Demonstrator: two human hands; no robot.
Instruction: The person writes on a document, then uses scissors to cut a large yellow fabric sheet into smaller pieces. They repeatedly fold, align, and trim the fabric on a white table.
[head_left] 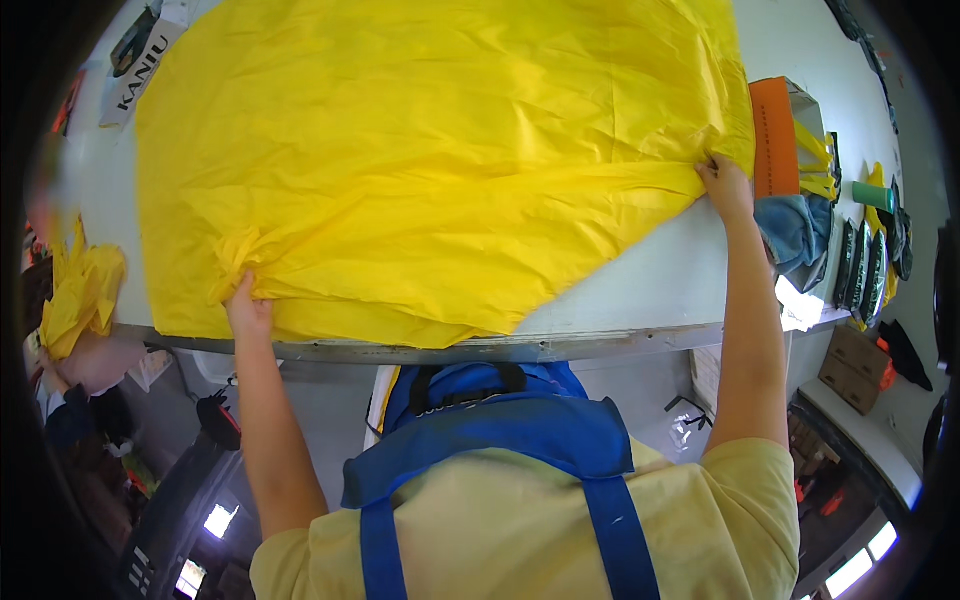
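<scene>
A large sheet of thin yellow fabric lies spread and wrinkled over the white table. My left hand is closed on it close to the table's front edge, and the fabric bunches into folds just beyond the fingers. Farther out on the right, my right hand pinches the sheet at its right side, beside an orange box. Between the two hands the near part of the sheet stretches in a slanting fold. Its lower edge runs diagonally up toward the right hand, and bare table shows below it.
The orange box, a folded blue denim cloth, a green cylinder and several dark packets stand at the right. A lettered white box lies at the far left. Another person's hand is near yellow fabric at left.
</scene>
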